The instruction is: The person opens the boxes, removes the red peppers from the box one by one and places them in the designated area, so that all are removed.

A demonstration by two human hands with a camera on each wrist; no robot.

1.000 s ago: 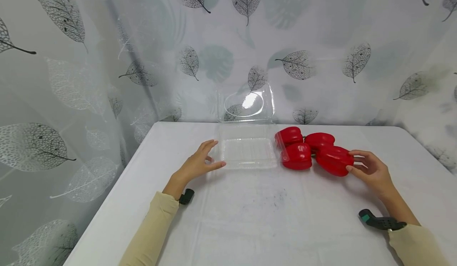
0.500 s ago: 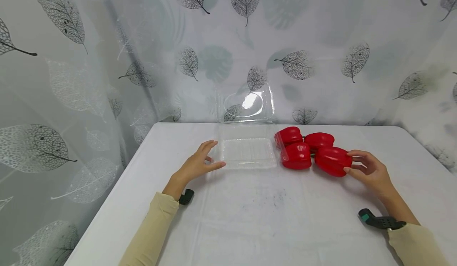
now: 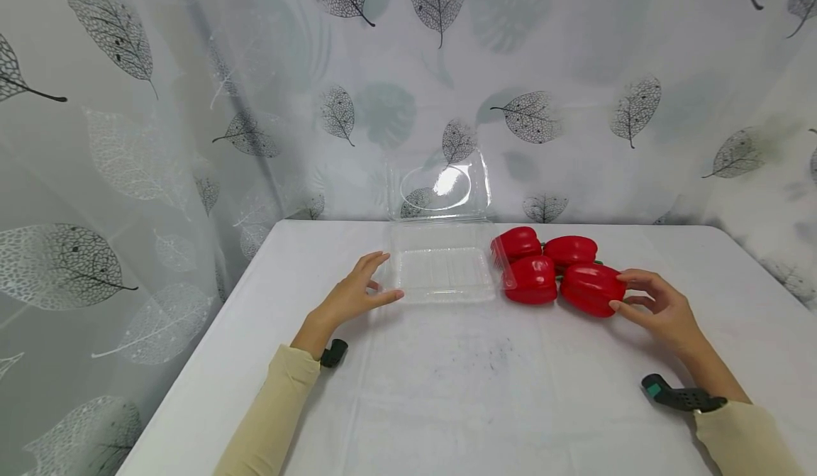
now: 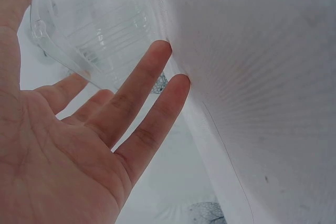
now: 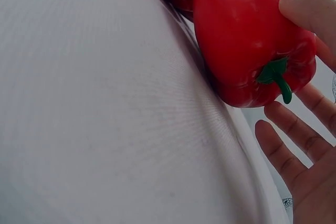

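In the head view, my right hand [image 3: 660, 311] holds the end of a red bell pepper [image 3: 592, 289] between thumb and index finger. The right wrist view has the thumb on that bell pepper's [image 5: 247, 30] side, near its green stem [image 5: 278, 77]; the other fingers spread below. Three more peppers sit close against it, among them a front-left pepper [image 3: 530, 280] and a back pepper [image 3: 570, 250]. My left hand [image 3: 347, 293] is beside a clear plastic clamshell box [image 3: 440, 296], fingers spread around its left corner. The left wrist view puts the box [image 4: 100, 19] beyond these fingers.
The box's clear lid [image 3: 440, 185] stands raised at the back, before a leaf-patterned curtain [image 3: 255, 57]. A white cloth [image 3: 447, 391] covers the table. A dark wrist device [image 3: 679, 394] is strapped to the right forearm, another [image 3: 334, 353] to the left.
My right hand and the front-right pepper have slid slightly left. The back pepper has shifted a little, and a green stem now shows at its right. My left hand has stayed still.
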